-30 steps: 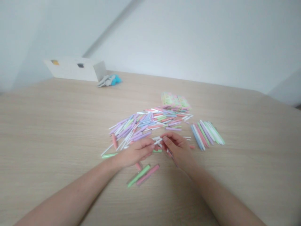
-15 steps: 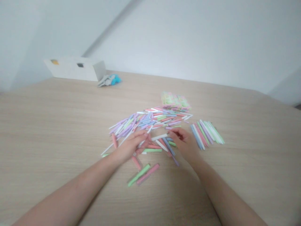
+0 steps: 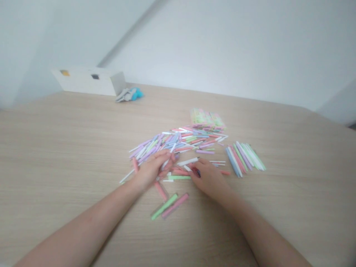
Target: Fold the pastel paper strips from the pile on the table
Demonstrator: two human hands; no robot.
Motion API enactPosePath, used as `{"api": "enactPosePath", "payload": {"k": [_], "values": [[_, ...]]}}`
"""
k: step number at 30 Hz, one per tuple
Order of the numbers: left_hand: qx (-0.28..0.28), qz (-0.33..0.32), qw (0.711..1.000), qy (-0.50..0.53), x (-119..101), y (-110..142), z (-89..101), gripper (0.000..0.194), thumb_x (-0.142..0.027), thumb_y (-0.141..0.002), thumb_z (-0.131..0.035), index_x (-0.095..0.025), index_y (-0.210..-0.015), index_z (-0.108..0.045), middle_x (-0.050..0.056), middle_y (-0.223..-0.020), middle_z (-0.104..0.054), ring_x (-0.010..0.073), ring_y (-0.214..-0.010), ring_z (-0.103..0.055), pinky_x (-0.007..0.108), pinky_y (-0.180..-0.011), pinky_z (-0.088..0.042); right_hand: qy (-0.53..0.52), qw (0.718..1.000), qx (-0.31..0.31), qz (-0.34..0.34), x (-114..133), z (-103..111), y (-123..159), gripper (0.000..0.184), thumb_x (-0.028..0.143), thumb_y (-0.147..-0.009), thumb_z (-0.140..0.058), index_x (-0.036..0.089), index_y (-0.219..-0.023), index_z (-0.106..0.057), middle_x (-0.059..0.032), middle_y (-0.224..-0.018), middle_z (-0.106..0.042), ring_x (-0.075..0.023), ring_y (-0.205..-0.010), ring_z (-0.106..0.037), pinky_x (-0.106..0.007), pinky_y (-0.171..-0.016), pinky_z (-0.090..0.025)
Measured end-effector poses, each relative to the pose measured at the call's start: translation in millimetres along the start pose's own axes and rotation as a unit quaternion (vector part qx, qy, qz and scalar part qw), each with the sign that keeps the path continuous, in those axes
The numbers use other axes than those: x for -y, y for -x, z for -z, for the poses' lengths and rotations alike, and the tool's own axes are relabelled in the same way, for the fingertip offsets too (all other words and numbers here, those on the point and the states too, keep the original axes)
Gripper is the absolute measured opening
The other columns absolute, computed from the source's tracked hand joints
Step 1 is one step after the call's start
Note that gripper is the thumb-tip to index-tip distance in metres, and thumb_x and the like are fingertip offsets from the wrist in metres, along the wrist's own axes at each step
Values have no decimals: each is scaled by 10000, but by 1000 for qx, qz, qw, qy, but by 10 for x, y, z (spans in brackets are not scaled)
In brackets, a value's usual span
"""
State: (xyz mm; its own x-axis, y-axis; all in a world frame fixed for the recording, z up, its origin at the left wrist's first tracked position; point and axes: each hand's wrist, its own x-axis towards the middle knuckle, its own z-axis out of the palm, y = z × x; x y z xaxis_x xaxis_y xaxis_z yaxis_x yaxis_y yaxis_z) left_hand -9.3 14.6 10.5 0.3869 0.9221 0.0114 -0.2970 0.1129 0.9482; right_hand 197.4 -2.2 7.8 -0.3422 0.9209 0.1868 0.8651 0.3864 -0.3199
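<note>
My left hand (image 3: 155, 167) is closed around a slim white stick (image 3: 172, 147) that slants up out of its fingers, beside the pile of pastel pen parts (image 3: 155, 145). Low over the wood, my right hand (image 3: 207, 176) pinches at a short white pen tube (image 3: 187, 168) among the loose pieces; its fingertips are partly hidden. Just above those fingers lies a longer white tube (image 3: 187, 162). A green tube (image 3: 178, 178) is between the hands. Nearer me are another green tube (image 3: 164, 207) and a pink tube (image 3: 175, 205), side by side.
A row of pastel pens (image 3: 246, 159) lies right of my right hand. Behind the pile stands a stack of colourful packs (image 3: 207, 119). Far left are a white box (image 3: 89, 83) and a crumpled grey-and-blue glove-like cloth (image 3: 129, 95) against it.
My hands have moved apart. The left shifted left with the slim white stick. The right let go of the longer white tube and dropped to the short white one.
</note>
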Motion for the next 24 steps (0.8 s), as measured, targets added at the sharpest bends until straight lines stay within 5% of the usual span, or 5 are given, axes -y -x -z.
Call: {"api": "enactPosePath", "payload": {"k": [9,14,19,24], "values": [[11,28,993,-110,-28,42,-66,292,-408,-842,-517,-149,-711,-498,-78,-466,-341,44,-377,-259,177,-376,-164,10,1000,-7,-11,1,-56,-10,85,186,-774,-553,157,-835,-604,-70,-889,-601,-194,-868,-562,-288,-758,-410],[34,29,986,-158,-38,65,-90,304,-423,-839,-527,-133,-753,-560,-84,-468,-315,57,-415,-265,189,-427,-225,-148,986,-56,-51,-33,110,-35,108,255,-806,-547,163,-828,-598,-52,-812,-636,-170,-741,-574,-291,-676,-428],[67,14,983,-171,-39,77,-87,279,-387,-862,-515,-148,-723,-552,-75,-508,-331,75,-478,-381,199,-528,-328,-451,878,-102,-125,-134,276,-52,189,337,-769,-617,168,-854,-611,-1,-644,-627,-114,-542,-552,-226,-499,-414],[72,22,974,-214,-65,94,-75,290,-389,-876,-486,-143,-745,-567,-59,-552,-349,96,-541,-402,204,-538,-324,-571,803,-126,-115,-186,286,-46,192,326,-725,-690,178,-839,-651,36,-548,-568,-75,-475,-503,-186,-437,-367]]}}
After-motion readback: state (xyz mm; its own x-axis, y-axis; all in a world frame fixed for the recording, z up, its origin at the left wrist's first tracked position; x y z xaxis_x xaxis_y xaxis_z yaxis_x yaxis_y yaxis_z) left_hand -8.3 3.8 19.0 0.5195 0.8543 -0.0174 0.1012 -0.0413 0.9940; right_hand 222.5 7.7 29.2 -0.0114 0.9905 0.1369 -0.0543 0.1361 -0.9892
